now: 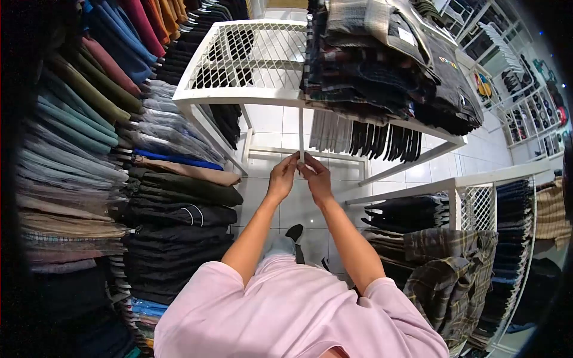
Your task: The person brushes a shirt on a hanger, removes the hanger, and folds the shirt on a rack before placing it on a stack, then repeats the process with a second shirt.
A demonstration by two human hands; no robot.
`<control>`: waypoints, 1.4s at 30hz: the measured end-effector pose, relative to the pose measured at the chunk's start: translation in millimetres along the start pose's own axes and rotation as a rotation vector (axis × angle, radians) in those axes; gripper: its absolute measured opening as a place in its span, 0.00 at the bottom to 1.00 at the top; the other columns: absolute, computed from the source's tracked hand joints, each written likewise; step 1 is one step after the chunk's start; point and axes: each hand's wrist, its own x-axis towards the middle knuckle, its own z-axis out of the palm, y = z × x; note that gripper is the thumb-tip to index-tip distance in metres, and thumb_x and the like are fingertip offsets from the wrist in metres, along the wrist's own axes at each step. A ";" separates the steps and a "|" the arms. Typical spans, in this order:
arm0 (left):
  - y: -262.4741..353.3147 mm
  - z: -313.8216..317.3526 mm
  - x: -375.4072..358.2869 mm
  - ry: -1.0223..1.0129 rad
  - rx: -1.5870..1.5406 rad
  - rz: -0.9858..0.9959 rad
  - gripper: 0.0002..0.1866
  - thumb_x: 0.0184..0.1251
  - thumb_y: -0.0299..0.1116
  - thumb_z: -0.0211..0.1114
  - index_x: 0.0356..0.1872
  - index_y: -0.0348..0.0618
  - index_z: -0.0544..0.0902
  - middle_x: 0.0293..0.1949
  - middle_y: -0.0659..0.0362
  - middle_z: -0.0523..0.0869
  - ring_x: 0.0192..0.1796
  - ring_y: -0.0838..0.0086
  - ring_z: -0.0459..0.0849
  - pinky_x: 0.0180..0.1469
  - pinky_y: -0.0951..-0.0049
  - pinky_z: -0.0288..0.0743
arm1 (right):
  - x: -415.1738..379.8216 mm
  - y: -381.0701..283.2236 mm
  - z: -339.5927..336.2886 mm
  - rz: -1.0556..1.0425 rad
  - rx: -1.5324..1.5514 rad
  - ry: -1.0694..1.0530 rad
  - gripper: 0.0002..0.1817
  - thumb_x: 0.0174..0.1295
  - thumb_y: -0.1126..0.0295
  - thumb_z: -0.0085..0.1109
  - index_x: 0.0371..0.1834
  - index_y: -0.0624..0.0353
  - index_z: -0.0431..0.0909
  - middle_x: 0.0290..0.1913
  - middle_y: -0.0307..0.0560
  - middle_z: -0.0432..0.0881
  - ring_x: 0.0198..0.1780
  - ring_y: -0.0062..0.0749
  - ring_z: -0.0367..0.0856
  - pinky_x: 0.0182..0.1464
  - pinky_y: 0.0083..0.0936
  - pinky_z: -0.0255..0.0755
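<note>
In the head view my left hand (pixel 283 177) and my right hand (pixel 316 177) meet in front of me, fingertips closed together. Between them is the lower end of a narrow white bar (pixel 301 134) that runs down from the front edge of a white display rack (pixel 245 95). Both hands pinch this bar from either side; the exact contact is partly hidden by the fingers. On the rack's right half lies a stack of folded dark and plaid shirts (pixel 370 74). Dark hangers (pixel 388 140) with clothes hang beneath that half.
Hanging trousers and other garments (pixel 77 149) line the left side, with folded dark clothes (pixel 179 238) beside me. At right stands another white rack (pixel 456 203) with a plaid shirt (pixel 450 268). White floor tiles (pixel 262 206) show below my hands.
</note>
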 end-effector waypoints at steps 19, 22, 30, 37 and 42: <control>4.3 7.0 52.6 -0.200 0.006 -0.014 0.22 0.84 0.36 0.54 0.71 0.37 0.79 0.53 0.53 0.91 0.52 0.74 0.86 0.59 0.72 0.77 | 52.2 8.5 -1.6 -0.024 0.074 0.157 0.25 0.70 0.72 0.69 0.69 0.62 0.79 0.50 0.41 0.88 0.45 0.21 0.82 0.49 0.21 0.78; -1.1 11.3 54.4 -0.215 -0.027 -0.019 0.22 0.84 0.34 0.54 0.72 0.36 0.78 0.56 0.57 0.88 0.58 0.75 0.83 0.64 0.73 0.74 | 49.7 1.4 -4.1 -0.033 0.033 0.154 0.25 0.70 0.71 0.69 0.69 0.63 0.79 0.50 0.41 0.88 0.45 0.21 0.82 0.49 0.22 0.79; 11.5 13.4 23.9 -0.134 0.148 0.091 0.21 0.84 0.36 0.56 0.70 0.38 0.79 0.52 0.47 0.91 0.54 0.66 0.89 0.56 0.68 0.81 | 6.3 -7.5 -12.0 0.086 -0.039 0.103 0.26 0.71 0.70 0.67 0.71 0.63 0.76 0.53 0.45 0.87 0.50 0.29 0.87 0.48 0.27 0.84; 49.9 55.6 -32.3 -0.233 0.255 0.027 0.21 0.82 0.43 0.58 0.64 0.42 0.83 0.49 0.49 0.91 0.51 0.63 0.90 0.55 0.65 0.81 | -90.0 -14.2 -74.9 -0.059 -0.085 0.294 0.23 0.72 0.69 0.65 0.69 0.62 0.78 0.53 0.47 0.88 0.45 0.26 0.89 0.43 0.23 0.81; 93.5 132.4 -70.5 -0.572 0.225 0.136 0.20 0.80 0.43 0.60 0.61 0.40 0.85 0.48 0.47 0.91 0.50 0.60 0.91 0.55 0.64 0.81 | -171.0 -62.6 -152.3 -0.362 -0.155 0.631 0.18 0.73 0.74 0.63 0.64 0.64 0.81 0.50 0.45 0.88 0.43 0.22 0.88 0.45 0.19 0.80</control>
